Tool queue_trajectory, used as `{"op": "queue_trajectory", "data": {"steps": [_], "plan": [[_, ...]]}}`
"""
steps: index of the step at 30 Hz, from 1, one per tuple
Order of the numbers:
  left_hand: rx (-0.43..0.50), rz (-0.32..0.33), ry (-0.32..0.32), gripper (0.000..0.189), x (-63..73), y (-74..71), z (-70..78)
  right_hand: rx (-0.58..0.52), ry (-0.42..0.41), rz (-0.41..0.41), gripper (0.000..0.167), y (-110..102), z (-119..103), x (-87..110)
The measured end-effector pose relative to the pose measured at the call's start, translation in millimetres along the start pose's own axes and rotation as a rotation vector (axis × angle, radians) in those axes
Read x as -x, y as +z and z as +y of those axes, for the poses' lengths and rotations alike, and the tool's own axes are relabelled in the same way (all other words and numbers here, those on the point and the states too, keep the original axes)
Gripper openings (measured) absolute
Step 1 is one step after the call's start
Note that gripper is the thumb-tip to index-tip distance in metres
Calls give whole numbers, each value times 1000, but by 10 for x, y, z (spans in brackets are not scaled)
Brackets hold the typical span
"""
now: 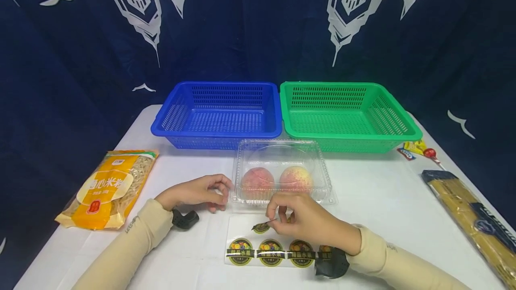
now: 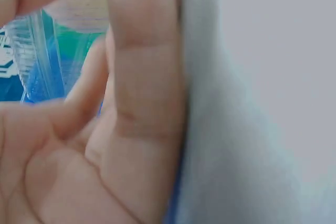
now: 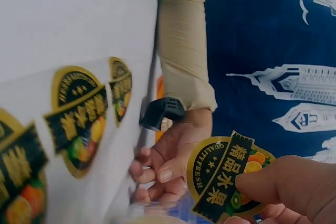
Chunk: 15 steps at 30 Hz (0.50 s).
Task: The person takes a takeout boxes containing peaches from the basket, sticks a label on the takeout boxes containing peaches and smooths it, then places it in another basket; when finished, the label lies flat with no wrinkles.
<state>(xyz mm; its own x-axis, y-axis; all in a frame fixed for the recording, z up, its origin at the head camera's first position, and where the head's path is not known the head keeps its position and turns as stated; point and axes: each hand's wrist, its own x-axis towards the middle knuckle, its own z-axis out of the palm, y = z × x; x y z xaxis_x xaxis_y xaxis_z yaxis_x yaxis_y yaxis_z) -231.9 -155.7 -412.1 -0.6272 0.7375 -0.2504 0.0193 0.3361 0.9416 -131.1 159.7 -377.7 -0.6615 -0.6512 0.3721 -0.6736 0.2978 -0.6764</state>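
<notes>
My right hand point(image 1: 308, 218) pinches a round black-and-gold fruit sticker point(image 3: 223, 177) between thumb and fingers, over the sticker sheet. Yellow Chinese characters and pictured fruit show on its printed face in the right wrist view. Several more stickers point(image 1: 271, 253) lie on the white sheet point(image 1: 258, 263) below that hand. Just behind it stands a clear plastic clamshell box point(image 1: 282, 155), lid down, with two peaches point(image 1: 258, 180) inside. My left hand point(image 1: 201, 193), fingers loosely bent and holding nothing, is by the box's left front side; whether it touches the box I cannot tell.
A blue basket point(image 1: 217, 134) and a green basket point(image 1: 354, 137) stand side by side behind the box. At left lies an orange food bag point(image 1: 106, 191). On the right are a long noodle pack point(image 1: 463, 209), a red lollipop point(image 1: 430, 152) and small wrapped sweets point(image 1: 414, 147).
</notes>
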Motion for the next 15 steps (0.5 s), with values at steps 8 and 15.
{"op": "queue_trajectory", "data": {"steps": [8,15], "plan": [[118,210,-29,67,-82,0,36,-107,69,67,18,-183,15,-48],[196,209,20,78,-158,74,120,-265,168,112,8,-362,95,-126]]}}
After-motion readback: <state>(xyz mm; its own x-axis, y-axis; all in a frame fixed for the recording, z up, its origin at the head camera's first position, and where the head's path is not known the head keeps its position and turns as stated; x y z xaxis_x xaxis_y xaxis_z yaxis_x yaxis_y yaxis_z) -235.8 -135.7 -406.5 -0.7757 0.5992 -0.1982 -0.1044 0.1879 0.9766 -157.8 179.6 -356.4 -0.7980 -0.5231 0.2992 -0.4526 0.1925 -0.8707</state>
